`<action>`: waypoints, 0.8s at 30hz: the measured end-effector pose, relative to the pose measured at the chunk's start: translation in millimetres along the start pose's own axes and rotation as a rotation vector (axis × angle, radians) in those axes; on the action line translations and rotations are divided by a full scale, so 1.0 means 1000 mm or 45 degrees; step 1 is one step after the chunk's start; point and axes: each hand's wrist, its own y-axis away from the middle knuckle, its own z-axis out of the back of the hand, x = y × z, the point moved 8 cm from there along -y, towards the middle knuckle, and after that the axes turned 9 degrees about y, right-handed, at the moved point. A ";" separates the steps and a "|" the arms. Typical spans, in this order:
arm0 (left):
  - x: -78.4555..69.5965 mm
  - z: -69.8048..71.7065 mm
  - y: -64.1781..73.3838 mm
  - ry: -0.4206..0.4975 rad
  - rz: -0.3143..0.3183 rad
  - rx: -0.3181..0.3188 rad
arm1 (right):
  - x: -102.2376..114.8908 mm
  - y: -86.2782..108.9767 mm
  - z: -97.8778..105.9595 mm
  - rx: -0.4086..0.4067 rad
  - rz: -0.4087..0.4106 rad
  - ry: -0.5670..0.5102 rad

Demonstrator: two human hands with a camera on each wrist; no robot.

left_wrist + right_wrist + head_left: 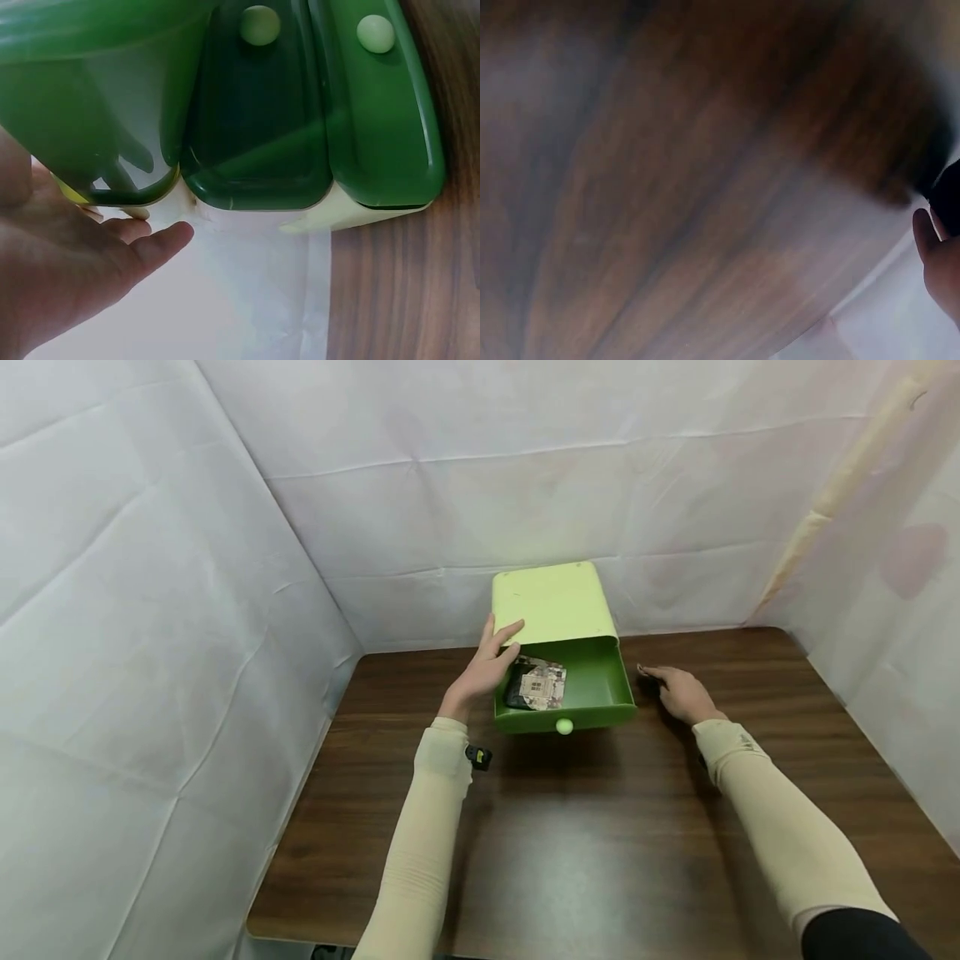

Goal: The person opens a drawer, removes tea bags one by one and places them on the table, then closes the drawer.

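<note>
A small drawer cabinet (553,602) with a pale yellow-green top stands against the back wall covering, its green top drawer (596,681) pulled out. Inside that drawer, on the left, lies a dark flat item with a floral-patterned, pale-labelled face (540,686). My left hand (486,667) rests at the cabinet's upper left edge, fingers spread; the left wrist view shows the hand (82,262) beside the pulled-out drawer. To the right of the drawer, my right hand (681,692) pinches a small dark object (949,199) just above the table. Its kind is unclear.
Two lower drawers (259,150) with round pale knobs are pushed in. The dark wood table (570,852) reaches the white sheeting (420,518) at the back. More sheeting hangs at both sides.
</note>
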 end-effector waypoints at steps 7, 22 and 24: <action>-0.001 -0.009 0.003 -0.021 -0.042 -0.006 | 0.000 0.009 -0.020 0.113 0.049 0.097; -0.002 -0.012 0.002 -0.061 -0.078 -0.033 | -0.006 0.013 -0.019 0.152 -0.029 0.171; -0.002 -0.012 0.000 -0.063 -0.078 -0.030 | -0.006 0.013 -0.009 0.096 -0.054 0.173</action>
